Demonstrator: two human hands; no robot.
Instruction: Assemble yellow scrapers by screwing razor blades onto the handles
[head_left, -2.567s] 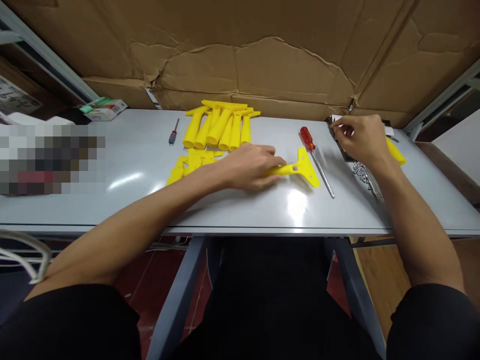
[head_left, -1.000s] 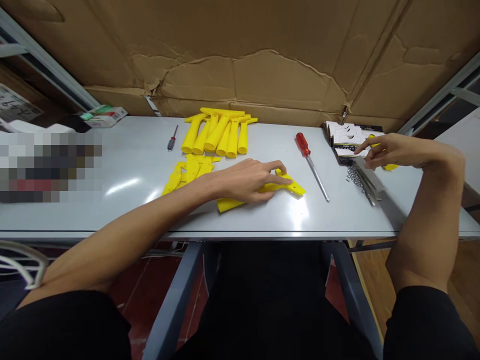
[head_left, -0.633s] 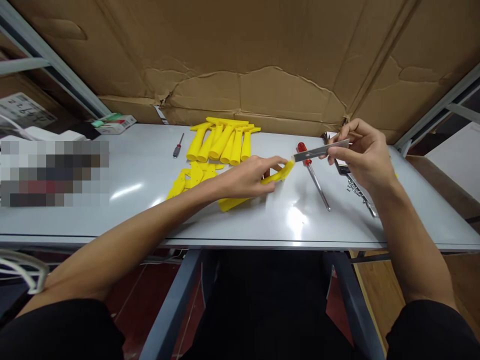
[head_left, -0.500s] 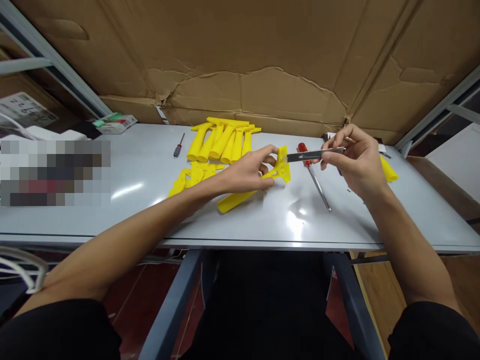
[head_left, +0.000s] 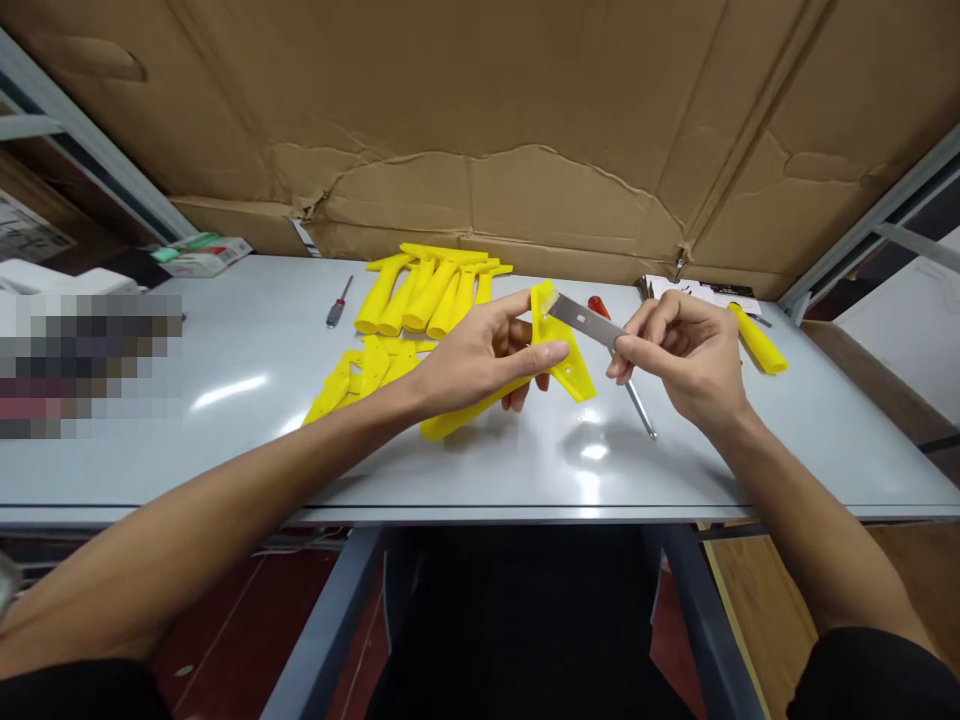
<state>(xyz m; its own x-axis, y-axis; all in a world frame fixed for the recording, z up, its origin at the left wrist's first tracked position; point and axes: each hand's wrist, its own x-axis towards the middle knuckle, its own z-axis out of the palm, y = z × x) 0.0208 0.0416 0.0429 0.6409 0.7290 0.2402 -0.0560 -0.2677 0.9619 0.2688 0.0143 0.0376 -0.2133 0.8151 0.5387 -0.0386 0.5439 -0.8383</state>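
My left hand (head_left: 499,355) grips a yellow plastic scraper handle (head_left: 564,345), its flared head with small holes turned toward the right and its shaft running down to the left beneath my palm. Between the thumb and fingers of my right hand (head_left: 679,350) is a flat grey metal blade (head_left: 589,322). The far end of the blade meets the upper part of the yellow head. On the table behind my right fingers lies a red-handled screwdriver (head_left: 641,408), partly covered by them.
Several yellow handles (head_left: 427,290) lie in a row at the back, with flat yellow plates (head_left: 375,368) in front. Left of them rests a small screwdriver (head_left: 339,303). Another yellow handle (head_left: 757,340) is at the right. Cardboard (head_left: 480,90) walls the table's back.
The blade has tilted down at my right hand's end and now shows its broad face. The handle's head has turned so its face with holes shows more.
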